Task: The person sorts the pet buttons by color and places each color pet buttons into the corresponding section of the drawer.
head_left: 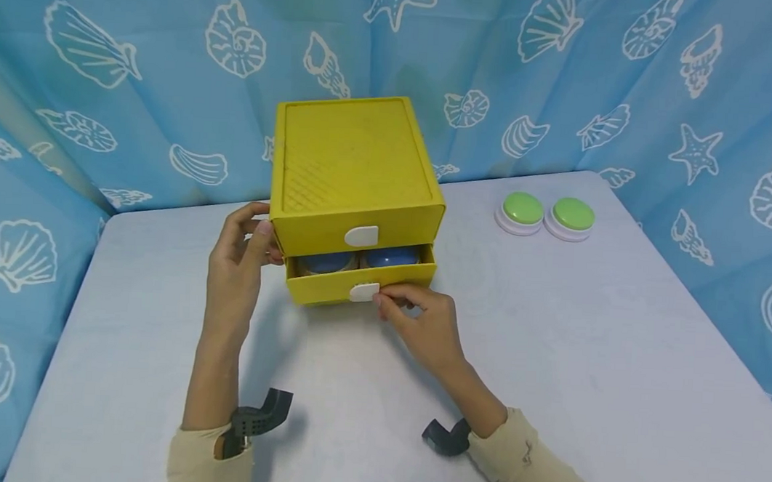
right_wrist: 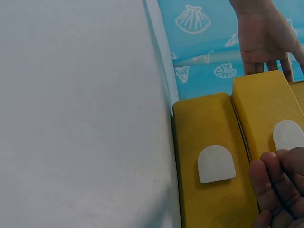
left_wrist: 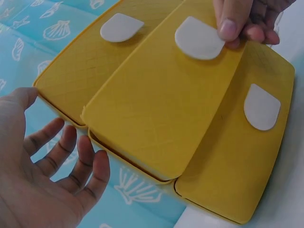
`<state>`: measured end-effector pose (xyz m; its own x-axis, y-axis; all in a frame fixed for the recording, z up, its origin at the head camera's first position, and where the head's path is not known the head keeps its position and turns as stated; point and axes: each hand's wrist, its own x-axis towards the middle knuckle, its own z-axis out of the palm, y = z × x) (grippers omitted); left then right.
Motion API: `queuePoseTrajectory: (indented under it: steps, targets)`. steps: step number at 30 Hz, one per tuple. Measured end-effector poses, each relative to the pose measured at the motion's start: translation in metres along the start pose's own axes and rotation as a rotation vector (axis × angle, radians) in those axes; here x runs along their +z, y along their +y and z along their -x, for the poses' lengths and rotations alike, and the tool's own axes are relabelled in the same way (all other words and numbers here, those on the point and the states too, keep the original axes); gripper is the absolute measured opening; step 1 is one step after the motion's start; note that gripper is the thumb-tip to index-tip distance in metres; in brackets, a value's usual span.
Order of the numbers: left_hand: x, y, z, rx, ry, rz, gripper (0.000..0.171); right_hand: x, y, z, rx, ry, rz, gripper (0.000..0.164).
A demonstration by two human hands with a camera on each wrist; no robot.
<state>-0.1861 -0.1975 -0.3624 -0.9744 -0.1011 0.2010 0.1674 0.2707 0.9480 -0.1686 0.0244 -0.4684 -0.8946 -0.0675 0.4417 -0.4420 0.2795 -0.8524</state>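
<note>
Nearest the camera, two beige sleeves with dark wrist mounts lie over the pale, smooth desk (head_left: 584,339). Right hand (head_left: 424,323) pinches the white, rounded plastic tab (head_left: 364,291) of the lower drawer (head_left: 358,279) between thumb and fingertips (left_wrist: 228,26); that drawer stands partly out of the yellow plastic chest (head_left: 353,166), whose boxy body has a ribbed, cross-hatched top. Inside the drawer, just beyond the pinching fingers, sit two round blue-topped tubs (head_left: 359,260). Left hand (head_left: 241,262) rests against the chest's left front corner, fingers loosely spread and curled round nothing. Well off to the right of the right-hand fingers sit two round green buttons (head_left: 544,214) on white bases. Blue cloth (head_left: 139,75) printed with shells hangs behind.
</note>
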Motion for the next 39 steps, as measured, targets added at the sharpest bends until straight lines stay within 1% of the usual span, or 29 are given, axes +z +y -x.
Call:
queuePoseTrajectory:
  steps: [6,14,19,23,26,29,32,33,35,37,39]
  targets:
    - [0.0,-0.001,0.0,0.006,-0.001,0.004,0.038,-0.001,-0.018,-0.01,-0.012,0.005,-0.003,0.006]
    - [-0.002,0.0,-0.001,0.018,0.001,0.014,0.038,0.002,-0.018,-0.019,-0.031,0.014,-0.033,0.005]
    - [-0.002,0.0,-0.002,0.013,0.002,0.03,0.037,0.003,-0.017,-0.021,-0.016,0.018,-0.034,0.005]
    - [-0.001,-0.001,-0.002,-0.001,-0.003,0.024,0.039,0.005,-0.01,-0.023,-0.009,0.029,-0.045,0.006]
    - [0.0,-0.001,-0.002,-0.012,-0.007,0.01,0.039,0.007,0.002,-0.023,-0.002,0.035,-0.051,0.007]
    - [0.0,0.0,-0.002,-0.008,-0.009,0.006,0.039,0.009,0.015,-0.022,0.01,0.029,-0.037,0.008]
    - [0.0,0.0,-0.002,-0.005,-0.01,0.005,0.039,0.01,0.023,-0.018,0.026,0.004,0.016,0.011]
    - [0.0,0.0,-0.002,-0.006,-0.01,0.007,0.039,0.01,0.02,-0.016,0.042,-0.016,0.019,0.011]
    - [0.0,0.001,-0.002,-0.009,-0.008,0.006,0.039,0.011,0.024,-0.012,0.061,-0.052,0.04,0.012]
    - [0.0,0.001,-0.002,-0.008,-0.006,0.008,0.039,0.013,0.027,-0.01,0.08,-0.08,0.026,0.013]
    - [0.0,0.002,-0.003,-0.006,-0.007,0.011,0.039,0.013,0.026,-0.009,0.09,-0.086,0.004,0.013]
